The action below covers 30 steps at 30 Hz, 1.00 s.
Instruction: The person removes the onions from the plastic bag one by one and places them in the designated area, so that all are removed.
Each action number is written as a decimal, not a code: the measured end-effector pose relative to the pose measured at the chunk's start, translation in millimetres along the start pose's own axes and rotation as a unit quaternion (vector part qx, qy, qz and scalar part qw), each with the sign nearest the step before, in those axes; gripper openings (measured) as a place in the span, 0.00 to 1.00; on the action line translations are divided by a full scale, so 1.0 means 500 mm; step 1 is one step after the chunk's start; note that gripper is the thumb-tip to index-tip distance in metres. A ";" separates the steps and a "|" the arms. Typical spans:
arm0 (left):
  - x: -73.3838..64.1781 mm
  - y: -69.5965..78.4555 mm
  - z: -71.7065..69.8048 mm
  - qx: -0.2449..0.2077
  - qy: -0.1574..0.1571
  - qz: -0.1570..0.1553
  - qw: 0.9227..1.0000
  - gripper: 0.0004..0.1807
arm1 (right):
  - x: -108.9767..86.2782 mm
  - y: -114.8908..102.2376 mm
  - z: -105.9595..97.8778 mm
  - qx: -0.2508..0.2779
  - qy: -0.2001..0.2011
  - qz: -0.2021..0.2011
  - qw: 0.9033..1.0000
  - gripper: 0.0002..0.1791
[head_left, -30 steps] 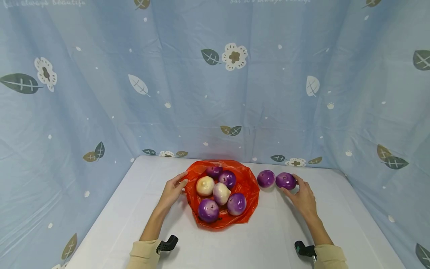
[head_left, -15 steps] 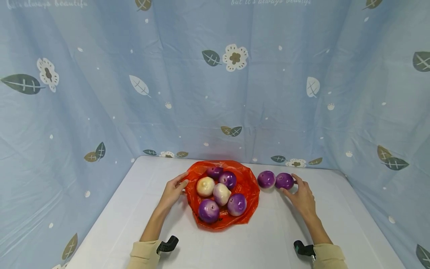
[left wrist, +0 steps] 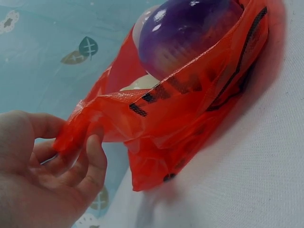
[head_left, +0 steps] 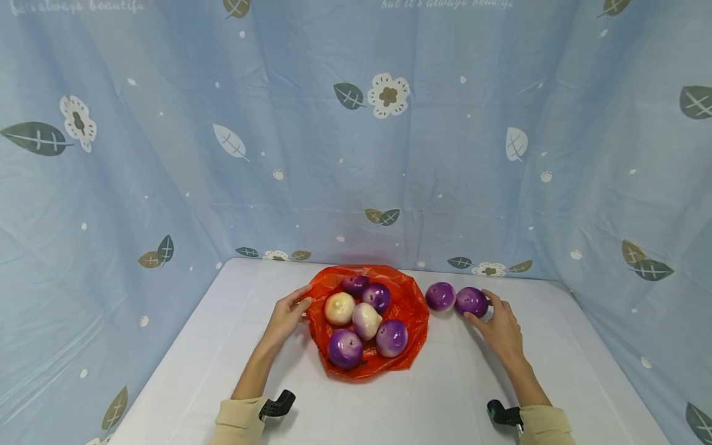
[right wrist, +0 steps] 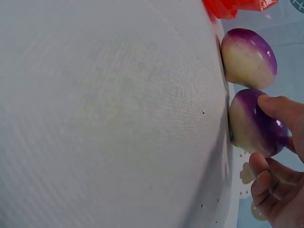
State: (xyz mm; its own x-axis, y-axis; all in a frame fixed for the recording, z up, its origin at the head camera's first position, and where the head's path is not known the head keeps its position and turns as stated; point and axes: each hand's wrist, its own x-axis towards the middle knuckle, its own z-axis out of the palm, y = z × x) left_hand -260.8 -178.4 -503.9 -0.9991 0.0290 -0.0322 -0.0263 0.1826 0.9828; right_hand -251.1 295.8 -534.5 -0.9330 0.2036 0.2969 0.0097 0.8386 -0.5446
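My left hand (head_left: 285, 320) pinches the left rim of a red plastic bag (head_left: 414, 312), spread open on the table. Its thumb and fingers hold the thin plastic in the left wrist view, where the bag's side (left wrist: 156, 123) carries black print. Inside the bag lie several purple-and-white turnips (head_left: 345, 348), some turned white side up (head_left: 367, 321). To the right, my right hand (head_left: 505, 330) grips one turnip (head_left: 471, 302) resting on the table, thumb at the near side. A second turnip (head_left: 440, 296) sits just beside it, between it and the bag.
A white cloth covers the table (head_left: 445, 395). Blue curtain (head_left: 311, 173) with leaf and flower prints surrounds the back and sides. Black wrist cameras (head_left: 278, 403) extend inward from both beige sleeves (head_left: 239, 420).
The turnip in my right hand has shifted very slightly left and nearer to me. My left hand and the bag have stayed in place.
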 end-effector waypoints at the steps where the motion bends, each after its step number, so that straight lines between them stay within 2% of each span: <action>1: 0.000 0.000 0.000 0.001 0.001 0.000 1.000 0.24 | 0.000 0.001 -0.001 -0.001 0.000 0.000 1.000 0.42; 14: 0.004 -0.001 -0.001 0.010 0.002 0.014 1.000 0.23 | 0.006 -0.012 -0.023 0.003 0.002 0.004 1.000 0.40; 21: 0.007 0.000 -0.003 0.008 -0.006 0.009 1.000 0.24 | 0.015 -0.024 -0.036 0.001 0.023 -0.018 1.000 0.39; 30: 0.007 -0.002 -0.005 -0.001 -0.009 -0.002 1.000 0.24 | 0.014 -0.051 -0.046 0.002 0.025 -0.038 0.999 0.38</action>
State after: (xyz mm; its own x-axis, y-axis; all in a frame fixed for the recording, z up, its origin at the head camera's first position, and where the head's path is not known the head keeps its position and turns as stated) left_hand -264.1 -181.0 -504.5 -0.9981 0.0464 -0.0402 -0.0312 0.1804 0.9831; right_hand -249.3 287.5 -500.4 -0.9115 0.1653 0.3765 -0.0615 0.8506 -0.5222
